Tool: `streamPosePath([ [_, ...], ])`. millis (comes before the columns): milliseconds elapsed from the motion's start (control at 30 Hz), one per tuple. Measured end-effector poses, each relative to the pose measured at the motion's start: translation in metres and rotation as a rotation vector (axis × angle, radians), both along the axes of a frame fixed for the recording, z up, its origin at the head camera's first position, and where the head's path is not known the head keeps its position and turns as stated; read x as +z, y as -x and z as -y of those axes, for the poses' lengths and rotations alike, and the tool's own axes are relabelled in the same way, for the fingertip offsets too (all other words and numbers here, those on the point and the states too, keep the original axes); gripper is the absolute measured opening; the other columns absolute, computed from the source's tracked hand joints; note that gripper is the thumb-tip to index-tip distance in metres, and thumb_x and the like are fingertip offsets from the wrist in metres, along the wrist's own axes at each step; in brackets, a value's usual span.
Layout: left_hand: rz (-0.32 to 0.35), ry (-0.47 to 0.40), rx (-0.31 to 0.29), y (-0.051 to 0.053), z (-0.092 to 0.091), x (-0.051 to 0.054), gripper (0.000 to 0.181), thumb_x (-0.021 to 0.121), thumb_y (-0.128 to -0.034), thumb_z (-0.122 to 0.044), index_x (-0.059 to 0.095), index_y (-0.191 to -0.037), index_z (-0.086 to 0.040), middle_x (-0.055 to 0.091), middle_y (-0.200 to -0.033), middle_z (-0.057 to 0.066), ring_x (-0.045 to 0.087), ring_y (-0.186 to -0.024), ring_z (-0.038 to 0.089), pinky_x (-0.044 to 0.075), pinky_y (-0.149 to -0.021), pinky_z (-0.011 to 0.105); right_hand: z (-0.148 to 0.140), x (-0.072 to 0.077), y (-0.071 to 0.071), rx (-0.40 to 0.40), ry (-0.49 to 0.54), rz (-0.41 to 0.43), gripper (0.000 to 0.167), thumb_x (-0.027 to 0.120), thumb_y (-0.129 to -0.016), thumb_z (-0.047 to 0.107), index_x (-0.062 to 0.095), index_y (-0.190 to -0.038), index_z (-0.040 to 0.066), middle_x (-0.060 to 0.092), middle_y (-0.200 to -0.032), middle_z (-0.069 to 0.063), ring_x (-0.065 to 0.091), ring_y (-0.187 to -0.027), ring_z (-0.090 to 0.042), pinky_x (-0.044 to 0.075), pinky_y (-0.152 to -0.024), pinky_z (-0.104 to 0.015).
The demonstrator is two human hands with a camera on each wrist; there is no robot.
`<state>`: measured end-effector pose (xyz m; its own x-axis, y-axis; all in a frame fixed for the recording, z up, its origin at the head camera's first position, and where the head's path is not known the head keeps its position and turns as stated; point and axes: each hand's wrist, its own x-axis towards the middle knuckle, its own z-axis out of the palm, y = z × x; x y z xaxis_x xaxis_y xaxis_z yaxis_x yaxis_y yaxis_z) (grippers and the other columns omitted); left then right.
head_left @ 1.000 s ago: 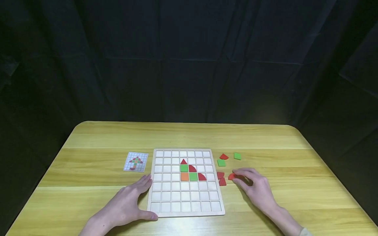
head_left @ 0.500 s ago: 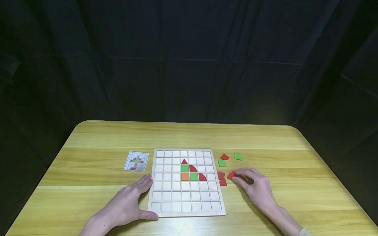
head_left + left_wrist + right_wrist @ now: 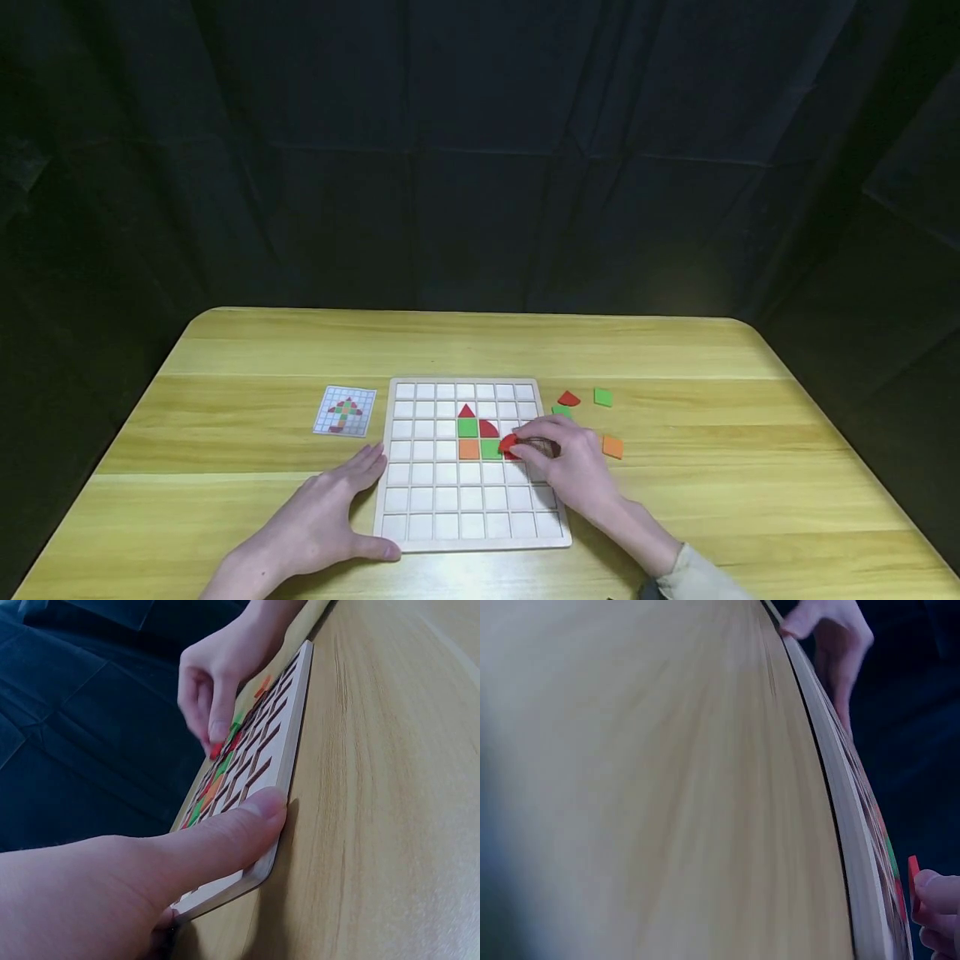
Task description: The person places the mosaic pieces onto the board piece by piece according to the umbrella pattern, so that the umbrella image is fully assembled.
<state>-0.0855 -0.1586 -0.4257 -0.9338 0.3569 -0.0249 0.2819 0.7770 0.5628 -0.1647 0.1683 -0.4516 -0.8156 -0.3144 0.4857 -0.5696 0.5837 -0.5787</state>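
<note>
My left hand (image 3: 311, 518) lies at the near left corner of the white grid board (image 3: 480, 546), fingers along its left edge and thumb touching the front edge. In the left wrist view, the thumb rests on the board's rim (image 3: 289, 742). My right hand (image 3: 576, 467) pinches a red quarter-round piece (image 3: 506, 442) between thumb and fingertips, over the board's right part. Beneath it a red piece in a cell is partly covered. Beside that, a green square (image 3: 491, 450), an orange square (image 3: 468, 450), another green square (image 3: 467, 427), a red quarter-round (image 3: 488, 429) and a red triangle (image 3: 467, 411) fill cells.
A pattern card (image 3: 344, 412) lies left of the board. To the right are a loose red piece (image 3: 568, 398), a green square (image 3: 603, 397), a partly hidden green square (image 3: 561, 411) and an orange square (image 3: 612, 447). Behind the wooden table (image 3: 262, 342) hangs dark cloth (image 3: 480, 208).
My right hand has moved left from the table to above the board, carrying the red piece. The orange square is uncovered, and the hand now hides two loose red pieces. My left hand has stayed put.
</note>
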Motion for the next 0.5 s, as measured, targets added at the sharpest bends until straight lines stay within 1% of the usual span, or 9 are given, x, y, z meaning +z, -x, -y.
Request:
streamPosePath([
  [100,0.004,0.001,0.002,0.0,-0.001,0.0,0.116,0.08,-0.0632,-0.071,0.047,-0.145,0.004,0.039,-0.157,0.02,0.039,-0.144,0.037,0.037,-0.113,0.053,0.017,0.002,0.001,0.044,-0.015,0.025,0.014,0.086,-0.078,0.015,0.079,-0.09,0.015,0.073,-0.092,0.006,0.066,-0.083,-0.01,0.055,-0.064,-0.023],
  [133,0.004,0.0,0.003,0.0,-0.001,0.0,0.116,0.08,-0.0631,-0.071,0.047,-0.146,0.003,0.039,-0.157,0.02,0.039,-0.143,0.037,0.037,-0.113,0.053,0.022,0.002,0.002,0.057,-0.026,0.016,0.013,0.085,-0.079,0.015,0.079,-0.09,0.016,0.074,-0.092,0.006,0.067,-0.087,-0.01,0.056,-0.068,-0.023],
  [167,0.004,0.0,0.003,0.0,-0.001,0.0,0.116,0.08,-0.0629,-0.071,0.047,-0.146,0.003,0.039,-0.156,0.02,0.039,-0.143,0.037,0.037,-0.113,0.053,0.027,0.003,0.003,0.071,-0.035,0.004,0.013,0.085,-0.079,0.016,0.079,-0.09,0.016,0.074,-0.092,0.005,0.067,-0.088,-0.011,0.057,-0.07,-0.024],
  [300,0.004,-0.003,0.003,0.0,-0.003,0.0,0.115,0.08,-0.0628,-0.071,0.047,-0.145,0.003,0.039,-0.156,0.019,0.04,-0.143,0.037,0.038,-0.113,0.053,0.04,0.002,0.006,0.125,-0.07,-0.087,0.014,0.085,-0.078,0.012,0.078,-0.09,0.014,0.075,-0.089,0.003,0.068,-0.093,-0.015,0.059,-0.077,-0.029],
  [400,0.004,-0.002,0.0,0.0,-0.003,0.0,0.115,0.08,-0.063,-0.07,0.048,-0.145,0.003,0.039,-0.156,0.019,0.039,-0.143,0.037,0.037,-0.113,0.053,0.047,0.002,0.008,0.137,-0.095,-0.129,0.014,0.086,-0.077,0.011,0.078,-0.088,0.013,0.075,-0.086,0.004,0.067,-0.093,-0.016,0.059,-0.079,-0.032],
  [500,0.003,0.0,-0.002,0.001,-0.003,0.0,0.115,0.08,-0.0632,-0.07,0.047,-0.145,0.004,0.039,-0.156,0.02,0.039,-0.143,0.038,0.037,-0.113,0.053,0.053,0.002,0.01,0.125,-0.111,-0.123,0.012,0.085,-0.078,0.013,0.078,-0.088,0.016,0.074,-0.085,0.006,0.067,-0.093,-0.015,0.059,-0.08,-0.031],
])
